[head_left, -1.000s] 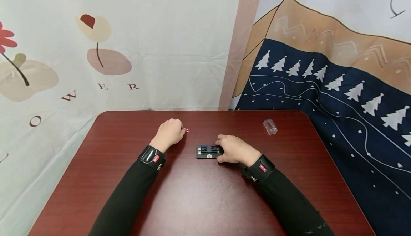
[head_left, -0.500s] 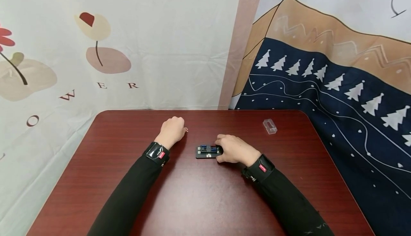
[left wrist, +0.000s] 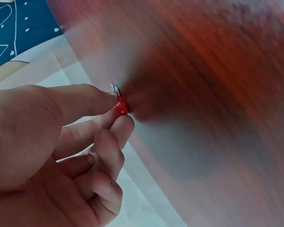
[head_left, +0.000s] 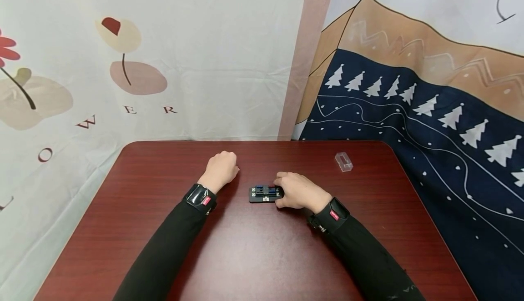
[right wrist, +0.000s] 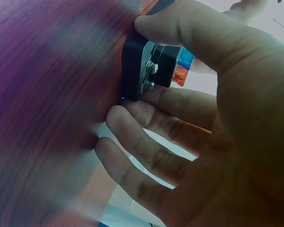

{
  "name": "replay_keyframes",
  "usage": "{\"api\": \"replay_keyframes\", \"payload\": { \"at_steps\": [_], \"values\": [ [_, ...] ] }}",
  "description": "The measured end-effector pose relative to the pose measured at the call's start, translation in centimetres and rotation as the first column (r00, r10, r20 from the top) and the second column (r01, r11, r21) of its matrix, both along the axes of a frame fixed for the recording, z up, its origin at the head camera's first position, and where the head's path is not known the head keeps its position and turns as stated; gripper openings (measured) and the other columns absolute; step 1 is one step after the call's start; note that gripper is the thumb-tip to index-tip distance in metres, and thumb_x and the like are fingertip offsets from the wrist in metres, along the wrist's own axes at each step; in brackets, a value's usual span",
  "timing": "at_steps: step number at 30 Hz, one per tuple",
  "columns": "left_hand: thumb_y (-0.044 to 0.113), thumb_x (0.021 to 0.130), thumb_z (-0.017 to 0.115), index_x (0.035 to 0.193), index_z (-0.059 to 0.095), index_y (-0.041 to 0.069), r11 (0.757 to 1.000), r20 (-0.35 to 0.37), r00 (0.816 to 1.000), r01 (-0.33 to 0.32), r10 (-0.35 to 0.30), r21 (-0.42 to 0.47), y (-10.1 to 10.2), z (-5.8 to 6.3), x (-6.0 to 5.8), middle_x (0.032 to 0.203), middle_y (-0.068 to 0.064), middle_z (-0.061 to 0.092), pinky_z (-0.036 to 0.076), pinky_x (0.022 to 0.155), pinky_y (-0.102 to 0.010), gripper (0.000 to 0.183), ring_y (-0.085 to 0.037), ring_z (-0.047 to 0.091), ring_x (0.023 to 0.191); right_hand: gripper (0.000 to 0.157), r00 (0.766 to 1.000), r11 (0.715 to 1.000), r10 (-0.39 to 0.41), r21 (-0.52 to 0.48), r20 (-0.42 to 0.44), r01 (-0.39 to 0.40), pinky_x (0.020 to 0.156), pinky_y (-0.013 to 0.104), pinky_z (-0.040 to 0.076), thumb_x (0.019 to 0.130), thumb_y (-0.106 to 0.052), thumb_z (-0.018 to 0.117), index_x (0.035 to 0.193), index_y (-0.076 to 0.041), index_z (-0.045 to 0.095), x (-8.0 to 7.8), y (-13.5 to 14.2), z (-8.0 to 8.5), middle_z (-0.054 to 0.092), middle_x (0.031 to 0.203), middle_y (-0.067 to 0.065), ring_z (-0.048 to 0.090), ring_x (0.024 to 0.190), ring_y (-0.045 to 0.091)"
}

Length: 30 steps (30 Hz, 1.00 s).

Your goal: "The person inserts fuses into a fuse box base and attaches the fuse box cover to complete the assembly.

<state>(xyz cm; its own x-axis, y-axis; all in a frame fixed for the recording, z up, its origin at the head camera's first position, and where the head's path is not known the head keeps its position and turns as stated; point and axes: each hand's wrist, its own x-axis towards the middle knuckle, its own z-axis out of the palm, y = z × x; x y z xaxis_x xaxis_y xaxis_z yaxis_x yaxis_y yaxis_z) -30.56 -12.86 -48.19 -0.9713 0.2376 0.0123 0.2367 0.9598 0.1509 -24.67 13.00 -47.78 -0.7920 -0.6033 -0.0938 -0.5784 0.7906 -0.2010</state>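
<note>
Head view: the fuse block (head_left: 262, 194) lies flat on the tabletop (head_left: 254, 246), forward of centre. The right hand (head_left: 302, 191) grips its right end. The left hand (head_left: 220, 169) is positioned to the left of the block, apart from it; its fingertips are mostly hidden. A clear plastic cover (head_left: 343, 162) lies apart, beyond the right hand.

Left wrist view: thumb and index finger pinch a small red blade fuse (left wrist: 122, 108); the remaining fingers are curled loosely. A pale, metallic end projects past the thumb tip.

Right wrist view: the thumb bears on one side of the block, fingers on the opposite side. Terminal screws (right wrist: 152, 71) face the palm; a blue fuse (right wrist: 185, 57) and an orange-red fuse (right wrist: 180, 75) are seated.

Step in hand, by judgement: fuse handling with the block steadied. Next move would likely call for maintaining both grips and, if inserting, aligning the blades with a vacant slot.
</note>
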Motion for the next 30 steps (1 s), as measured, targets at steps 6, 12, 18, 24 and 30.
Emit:
{"api": "replay_keyframes", "payload": {
  "at_steps": [6,12,18,24,30],
  "values": [
    [0.019,0.088,0.067,0.068,0.060,0.014,1.000,0.002,1.000,0.022,-0.022,0.011,-0.1,-0.2,0.4,0.082,-0.006,0.067,0.055,0.067,-0.048,0.022,-0.029,0.068,0.080,0.049,1.000,1.000,-0.006,0.011,0.004,0.006,0.072,0.030,0.047,0.072,-0.036,0.077,0.116,-0.015,0.072,0.1,0.0,0.0,0.056,0.099,-0.007,0.052,0.077,0.010],
    [0.019,0.088,0.066,0.066,0.058,0.016,0.999,-0.018,0.999,0.048,-0.048,0.007,-0.1,0.0,0.8,0.078,-0.001,0.060,0.054,0.063,-0.044,0.024,-0.024,0.064,0.076,0.048,1.000,1.000,-0.006,0.010,0.000,0.006,0.071,0.030,0.047,0.071,-0.036,0.078,0.114,-0.015,0.072,0.1,-0.1,0.2,0.054,0.096,-0.008,0.052,0.076,0.010],
    [0.017,0.087,0.068,0.075,0.065,0.017,0.993,-0.069,0.992,0.108,-0.105,0.045,-0.1,0.3,1.5,0.081,0.003,0.060,0.054,0.065,-0.040,0.013,-0.020,0.064,0.077,0.046,1.000,1.000,-0.005,0.011,0.007,0.005,0.069,0.029,0.045,0.072,-0.036,0.077,0.113,-0.016,0.072,0.1,-0.2,0.2,0.053,0.093,-0.008,0.052,0.075,0.010],
    [0.015,0.086,0.067,0.076,0.068,0.019,0.981,-0.122,0.978,0.177,-0.167,0.076,0.5,1.2,2.5,0.081,0.006,0.060,0.053,0.066,-0.037,0.011,-0.016,0.063,0.077,0.049,1.000,1.000,-0.010,0.012,0.020,0.009,0.073,0.031,0.047,0.072,-0.036,0.077,0.116,-0.015,0.071,0.1,-0.2,0.2,0.055,0.099,-0.007,0.053,0.078,0.011],
    [0.016,0.087,0.067,0.082,0.072,0.019,0.971,-0.166,0.964,0.223,-0.207,0.083,1.6,2.4,4.0,0.083,0.006,0.062,0.055,0.067,-0.036,0.007,-0.016,0.065,0.078,0.047,1.000,1.000,-0.004,0.013,0.006,0.004,0.070,0.030,0.047,0.071,-0.037,0.077,0.113,-0.016,0.072,0.0,-0.1,0.1,0.053,0.094,-0.008,0.053,0.075,0.010]
  ]
}}
